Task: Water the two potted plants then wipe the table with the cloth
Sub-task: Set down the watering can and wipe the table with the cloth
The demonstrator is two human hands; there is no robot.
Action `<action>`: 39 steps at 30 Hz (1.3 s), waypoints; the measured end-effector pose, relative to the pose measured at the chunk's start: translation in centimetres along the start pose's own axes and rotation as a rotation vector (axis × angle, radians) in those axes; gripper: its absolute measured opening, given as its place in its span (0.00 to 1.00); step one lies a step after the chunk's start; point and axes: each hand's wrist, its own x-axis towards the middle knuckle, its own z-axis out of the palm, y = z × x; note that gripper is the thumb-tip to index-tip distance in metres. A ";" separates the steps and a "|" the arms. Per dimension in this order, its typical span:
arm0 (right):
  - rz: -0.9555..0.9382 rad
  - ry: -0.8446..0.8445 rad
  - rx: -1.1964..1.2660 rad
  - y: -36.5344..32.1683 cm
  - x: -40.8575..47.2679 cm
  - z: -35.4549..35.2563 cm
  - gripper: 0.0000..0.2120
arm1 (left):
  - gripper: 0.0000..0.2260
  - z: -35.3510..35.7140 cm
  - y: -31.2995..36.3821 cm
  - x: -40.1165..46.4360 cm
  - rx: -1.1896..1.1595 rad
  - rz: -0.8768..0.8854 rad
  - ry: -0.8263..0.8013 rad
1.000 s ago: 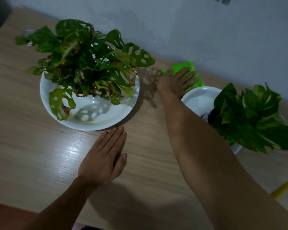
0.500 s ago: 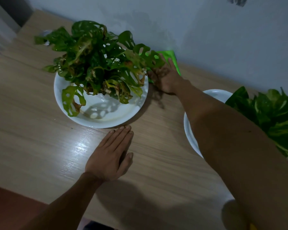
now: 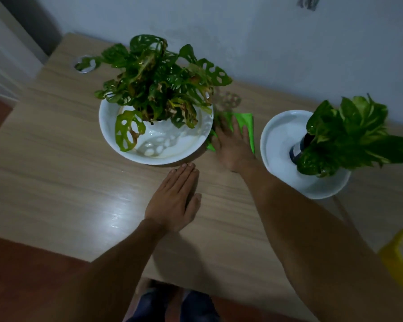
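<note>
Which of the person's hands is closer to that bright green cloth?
The right hand. It lies flat on the green cloth, between the two white dishes. The left hand rests palm-down on the bare wooden table, nearer the person, apart from the cloth.

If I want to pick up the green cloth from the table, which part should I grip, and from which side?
Probably the far right corner of the green cloth, approached from above. The cloth lies flat between the two white plates, and the right hand presses flat on its near part. Only that corner and the right edge are uncovered, so pinch there.
</note>
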 end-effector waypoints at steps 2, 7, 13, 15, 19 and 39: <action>0.058 0.016 0.041 -1.5 -2.9 1.1 0.26 | 0.25 -0.4 -0.3 -0.6 -0.041 -0.010 0.039; 0.081 0.034 0.018 -6.5 -9.3 3.7 0.27 | 0.25 -3.4 -3.2 -4.7 0.008 0.009 0.023; 0.142 0.053 0.019 -6.4 -8.8 3.5 0.26 | 0.26 -5.3 -7.4 -8.0 0.061 0.000 0.009; 0.218 0.086 0.035 -5.0 -5.9 2.6 0.26 | 0.26 -5.1 -8.2 -8.8 0.042 0.044 0.032; 0.241 0.110 0.020 -3.7 -2.8 2.0 0.26 | 0.26 -4.2 -8.9 -9.7 0.006 0.064 0.039; 0.213 0.084 0.060 -30.6 -9.1 9.7 0.31 | 0.28 -13.0 -21.8 -11.6 0.137 -0.273 0.064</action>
